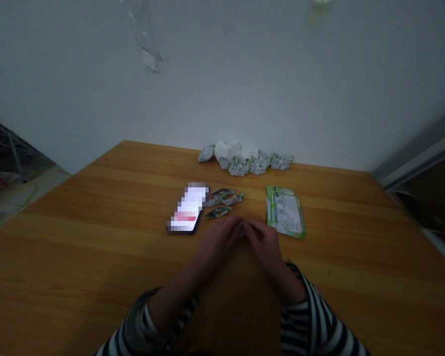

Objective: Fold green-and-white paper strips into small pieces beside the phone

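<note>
My left hand (220, 238) and my right hand (264, 242) meet at the fingertips above the table. Both are closed in a pinch around a small pale piece of what looks like folded paper (243, 230), mostly covered by the fingers. Just beyond my left hand lie several small folded strips (218, 212) with grey and green print. A green and white printed sheet (285, 212), perhaps a flat packet, rests to the right of my right hand. To the left, a phone (188, 210) lies face up with its screen lit.
Several crumpled or folded printed paper pieces (239, 165) and a white crumpled tissue-like piece (227, 150) sit along the back of the wooden table (96, 222). A pale wall (222, 74) rises behind it. Clear plastic (144, 37) hangs there.
</note>
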The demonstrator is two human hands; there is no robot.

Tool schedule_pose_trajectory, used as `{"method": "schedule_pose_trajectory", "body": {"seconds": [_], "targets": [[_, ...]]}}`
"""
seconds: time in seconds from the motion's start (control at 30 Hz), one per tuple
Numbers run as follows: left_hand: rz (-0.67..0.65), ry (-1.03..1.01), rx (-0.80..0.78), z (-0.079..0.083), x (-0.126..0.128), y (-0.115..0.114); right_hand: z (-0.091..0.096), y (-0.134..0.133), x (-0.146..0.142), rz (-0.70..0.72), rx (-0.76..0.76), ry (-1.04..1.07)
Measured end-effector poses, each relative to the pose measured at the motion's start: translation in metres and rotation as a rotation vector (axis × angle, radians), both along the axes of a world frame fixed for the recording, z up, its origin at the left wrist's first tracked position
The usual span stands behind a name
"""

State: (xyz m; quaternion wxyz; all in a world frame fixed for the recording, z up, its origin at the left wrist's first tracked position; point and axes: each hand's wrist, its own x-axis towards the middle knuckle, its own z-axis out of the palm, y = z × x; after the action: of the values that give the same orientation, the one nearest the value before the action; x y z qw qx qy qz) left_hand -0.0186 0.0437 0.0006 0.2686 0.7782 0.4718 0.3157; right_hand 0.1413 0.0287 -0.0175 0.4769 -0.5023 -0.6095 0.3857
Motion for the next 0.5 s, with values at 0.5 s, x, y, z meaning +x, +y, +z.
{"method": "schedule_pose_trajectory", "body": {"seconds": [0.5], "targets": [[-0.012, -0.144, -0.056, -0.0015, 0.0100, -0.0049, 0.0042, 0.0063, -0.0004, -0.024, -0.192, 0.429]]}}
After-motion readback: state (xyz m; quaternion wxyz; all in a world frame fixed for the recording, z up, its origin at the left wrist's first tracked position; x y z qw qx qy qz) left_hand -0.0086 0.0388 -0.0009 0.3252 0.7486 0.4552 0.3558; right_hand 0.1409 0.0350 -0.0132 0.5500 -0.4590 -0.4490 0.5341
